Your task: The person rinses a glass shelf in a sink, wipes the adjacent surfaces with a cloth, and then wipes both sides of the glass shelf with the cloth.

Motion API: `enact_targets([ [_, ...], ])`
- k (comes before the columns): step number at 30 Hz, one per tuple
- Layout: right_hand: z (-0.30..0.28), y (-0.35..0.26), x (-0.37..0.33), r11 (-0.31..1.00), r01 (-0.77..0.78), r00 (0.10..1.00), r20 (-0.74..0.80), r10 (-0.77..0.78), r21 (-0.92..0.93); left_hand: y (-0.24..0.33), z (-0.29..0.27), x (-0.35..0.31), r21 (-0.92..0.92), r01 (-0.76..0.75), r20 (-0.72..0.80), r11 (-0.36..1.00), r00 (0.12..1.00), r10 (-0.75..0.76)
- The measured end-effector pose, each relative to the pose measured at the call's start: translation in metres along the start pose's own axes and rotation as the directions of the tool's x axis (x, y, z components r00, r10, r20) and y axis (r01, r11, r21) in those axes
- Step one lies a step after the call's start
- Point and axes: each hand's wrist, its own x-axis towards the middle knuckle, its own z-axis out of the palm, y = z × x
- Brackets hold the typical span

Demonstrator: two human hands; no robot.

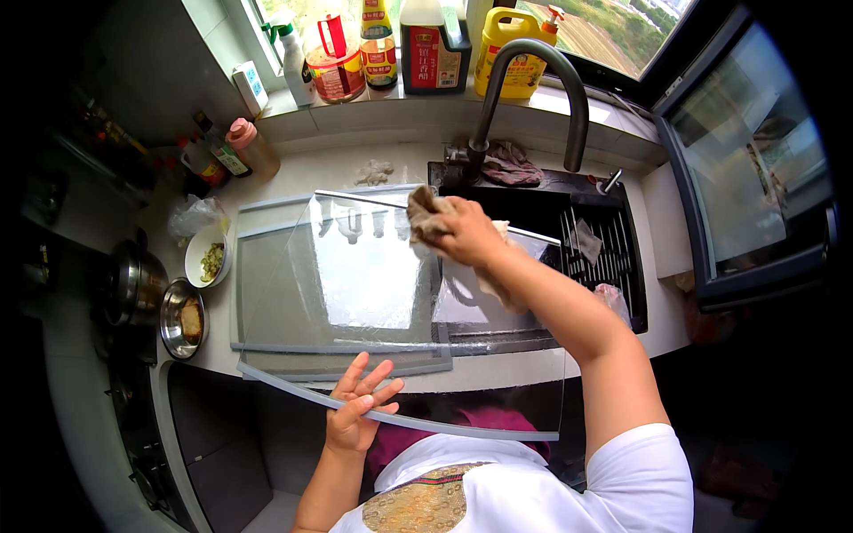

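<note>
Head view, looking down: a large clear glass panel [373, 266] with a pale frame strip along its near edge is tilted up over the tabletop [498, 369] and the dark sink [551, 222]. Its far edge reaches toward the faucet, and its near edge is close to the person's body.

The right hand [466, 233] is closed around a crumpled brownish cloth [425, 213] and presses it against the upper part of the glass, near the base of the black curved faucet [533, 80]. The left hand [355, 413] is at the panel's near edge with fingers spread wide; the palm seems to brace the frame strip rather than grip it, though the glass makes the contact hard to judge.

A second framed panel [267, 311] lies flat on the tabletop under the tilted one. To its left stand a white bowl [209, 258] with chopped food and a metal bowl [182, 320] holding something brown, with a steel pot [133, 284] further left. Sauce bottles [222, 155] cluster at the back corner. On the window ledge are a yellow jug [511, 44], a dark bottle [434, 44] and a red-lidded jar [336, 62]. A rag [515, 164] lies behind the sink.
</note>
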Motion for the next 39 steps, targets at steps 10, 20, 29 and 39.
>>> enact_targets([
  [10, -0.019, -0.106, -0.156, 0.844, 0.485, 0.849, 0.110, -0.518, 0.230, -0.006, 0.023, 0.014, 0.166, -0.118, -0.008, 0.979, 0.993, 0.121],
  [20, -0.047, 0.004, -0.113, 0.987, -0.161, 0.943, -0.292, 0.161, 0.026, 0.012, 0.028, -0.006, 0.160, -0.120, -0.017, 0.980, 0.992, 0.125],
  [29, -0.030, -0.078, -0.126, 0.703, 0.680, 0.732, -0.243, -0.636, 0.207, 0.014, 0.029, -0.009, 0.163, -0.109, 0.001, 0.981, 0.994, 0.110],
  [39, -0.026, -0.096, 0.019, 0.912, 0.356, 0.912, -0.287, -0.293, 0.202, 0.003, 0.043, -0.013, 0.225, -0.144, 0.035, 0.964, 0.990, 0.139],
])
